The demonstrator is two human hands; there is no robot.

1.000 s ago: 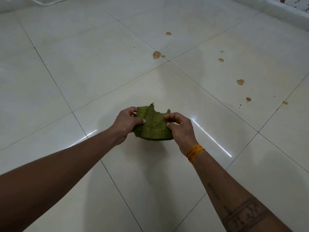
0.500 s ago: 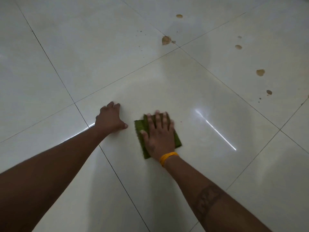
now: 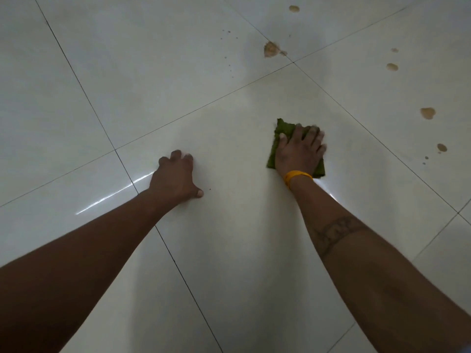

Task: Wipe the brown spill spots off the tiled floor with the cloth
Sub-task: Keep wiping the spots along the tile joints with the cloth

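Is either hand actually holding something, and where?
Right hand presses flat on the middle of the green woven cloth; left hand rests on the floor, holding nothing.

Both bare arms reach forward and down, well apart. The left hand (image 3: 175, 178) is planted palm-down, fingers bent at the knuckles, thumb splayed. The right hand (image 3: 299, 151) presses flat, fingers spread (a tattooed band circles its forearm).

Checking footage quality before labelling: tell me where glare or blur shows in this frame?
Head view: bright glare streaks on the tiled floor beside the left hand; the right hand on the cloth has blurred fingertips; dim, even light; brown spill spots stay readable.
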